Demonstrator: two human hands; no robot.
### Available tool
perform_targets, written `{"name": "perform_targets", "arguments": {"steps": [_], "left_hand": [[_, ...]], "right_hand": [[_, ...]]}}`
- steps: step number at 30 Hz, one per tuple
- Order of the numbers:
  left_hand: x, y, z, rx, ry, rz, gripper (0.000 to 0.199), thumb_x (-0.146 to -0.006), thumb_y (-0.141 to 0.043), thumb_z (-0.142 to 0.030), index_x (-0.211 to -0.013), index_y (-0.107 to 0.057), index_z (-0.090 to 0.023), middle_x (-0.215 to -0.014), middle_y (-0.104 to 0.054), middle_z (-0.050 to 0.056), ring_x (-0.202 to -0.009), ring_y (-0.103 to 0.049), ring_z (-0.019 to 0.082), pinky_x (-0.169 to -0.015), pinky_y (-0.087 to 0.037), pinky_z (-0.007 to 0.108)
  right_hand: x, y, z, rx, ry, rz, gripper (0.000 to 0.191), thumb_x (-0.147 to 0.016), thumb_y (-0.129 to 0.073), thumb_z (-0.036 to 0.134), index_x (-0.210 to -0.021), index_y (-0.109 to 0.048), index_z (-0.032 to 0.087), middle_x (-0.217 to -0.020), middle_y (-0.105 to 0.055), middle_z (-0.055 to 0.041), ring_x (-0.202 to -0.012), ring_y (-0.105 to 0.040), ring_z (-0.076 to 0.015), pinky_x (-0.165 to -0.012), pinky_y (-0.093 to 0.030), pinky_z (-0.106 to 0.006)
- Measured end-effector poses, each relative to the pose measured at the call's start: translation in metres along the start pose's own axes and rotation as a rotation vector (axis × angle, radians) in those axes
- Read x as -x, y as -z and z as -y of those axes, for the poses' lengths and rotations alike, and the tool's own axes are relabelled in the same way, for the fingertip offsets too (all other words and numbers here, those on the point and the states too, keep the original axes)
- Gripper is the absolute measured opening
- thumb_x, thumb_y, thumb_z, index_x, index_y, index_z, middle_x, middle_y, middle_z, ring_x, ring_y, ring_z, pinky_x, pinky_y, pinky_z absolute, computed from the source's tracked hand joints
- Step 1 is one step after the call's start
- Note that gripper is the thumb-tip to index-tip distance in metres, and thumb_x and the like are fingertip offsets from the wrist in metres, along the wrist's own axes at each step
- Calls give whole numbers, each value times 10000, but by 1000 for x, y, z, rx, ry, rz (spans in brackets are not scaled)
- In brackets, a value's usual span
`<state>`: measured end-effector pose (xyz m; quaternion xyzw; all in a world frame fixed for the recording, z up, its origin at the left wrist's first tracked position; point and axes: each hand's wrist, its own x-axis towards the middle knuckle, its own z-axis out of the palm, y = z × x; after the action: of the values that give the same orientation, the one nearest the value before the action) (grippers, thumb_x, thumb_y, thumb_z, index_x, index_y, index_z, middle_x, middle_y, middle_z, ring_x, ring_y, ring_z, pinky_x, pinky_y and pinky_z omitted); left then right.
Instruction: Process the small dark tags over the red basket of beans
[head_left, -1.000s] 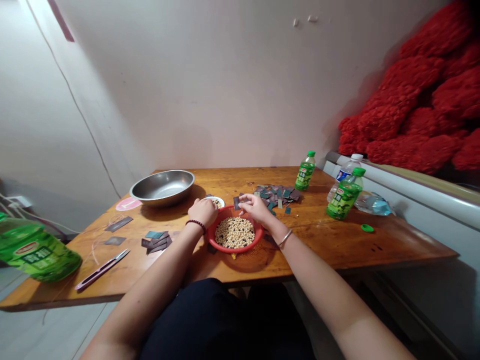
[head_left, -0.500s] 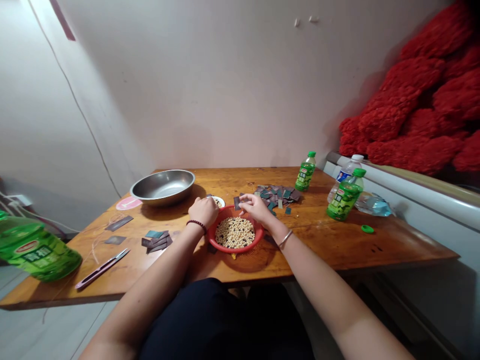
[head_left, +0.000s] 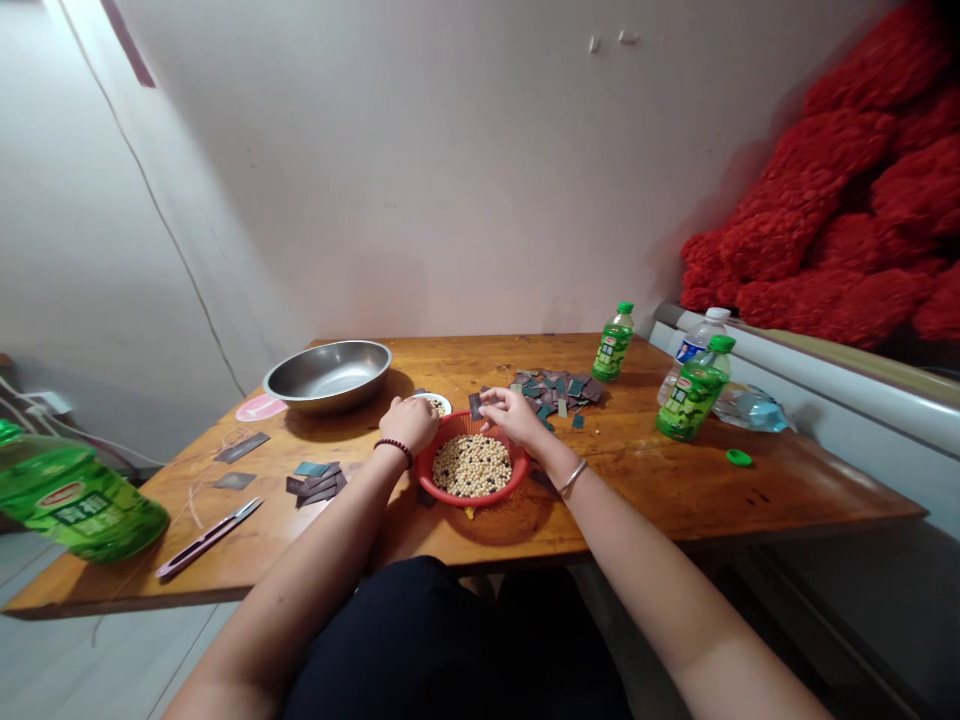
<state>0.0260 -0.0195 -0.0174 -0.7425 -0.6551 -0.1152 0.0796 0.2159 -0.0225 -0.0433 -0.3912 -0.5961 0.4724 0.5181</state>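
Observation:
A red plastic basket [head_left: 425, 482] near the table's front edge holds many pale beads [head_left: 472, 466] with dark ones among them. At its back left, my left hand [head_left: 409, 424] is closed beside a small white dish [head_left: 444, 401] of beads; what its fingers hold, if anything, is hidden. My right hand [head_left: 510, 414] pinches a small dark rectangular piece [head_left: 475, 406] above the basket's back rim. Behind that hand lies a loose pile of dark and green pieces [head_left: 559, 390].
On the wooden table [head_left: 637, 480] are a steel bowl [head_left: 330, 376], pink-handled snips [head_left: 208, 540], more dark pieces [head_left: 319, 484], a large green bottle [head_left: 79, 505], and smaller bottles [head_left: 613, 342] at the right. Red bundles [head_left: 832, 220] are heaped beyond.
The view has shifted very slightly. Both hands keep almost the same pose, and the dark piece stays in my right hand.

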Motion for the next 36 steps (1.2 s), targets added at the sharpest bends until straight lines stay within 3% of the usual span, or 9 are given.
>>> {"name": "perform_targets", "arguments": {"steps": [8,13,18,25,32,36], "left_hand": [[2,0,-1,3,26,-18,344,-813,-332,-299,-664,-619,-181,-844,-665,83,-848,-542,233,-706,-380,320],[0,-1,-2,3,30,-37,329,-812,-328,-289,-794,-635,-170,-903,-657,99,-859,-542,221,-771,-385,329],[2,1,-2,2,54,-3,368,-814,-330,-331,-688,-635,-167,-873,-667,104,-891,-533,253,-699,-397,327],[3,2,-2,6,75,-4,359,-808,-340,-326,-699,-648,-177,-867,-667,96,-885,-541,260,-653,-401,318],[4,0,-3,-7,39,-87,348,-832,-320,-315,-746,-629,-180,-853,-657,87,-841,-539,231,-727,-390,328],[6,2,-6,0,31,-153,317,-847,-338,-358,-853,-610,-196,-879,-659,63,-850,-528,224,-661,-378,303]], "right_hand": [[1,-1,1,3,4,-9,142,-690,-560,144,-832,-553,154,-573,-625,33,-447,-602,-100,-471,-457,-187],[1,0,2,12,-1,-13,146,-692,-552,138,-837,-553,149,-593,-639,24,-447,-602,-98,-483,-461,-189],[1,0,1,15,0,-8,155,-691,-556,144,-846,-556,150,-593,-639,22,-453,-606,-101,-476,-457,-186],[1,0,2,12,-2,-15,141,-690,-557,143,-830,-555,150,-602,-641,16,-452,-606,-103,-481,-470,-194],[2,0,2,15,1,-11,148,-692,-558,144,-839,-559,152,-610,-638,20,-453,-602,-96,-479,-464,-186],[2,0,2,8,9,-7,136,-693,-558,151,-828,-551,154,-608,-634,24,-451,-600,-98,-476,-467,-191]]}}
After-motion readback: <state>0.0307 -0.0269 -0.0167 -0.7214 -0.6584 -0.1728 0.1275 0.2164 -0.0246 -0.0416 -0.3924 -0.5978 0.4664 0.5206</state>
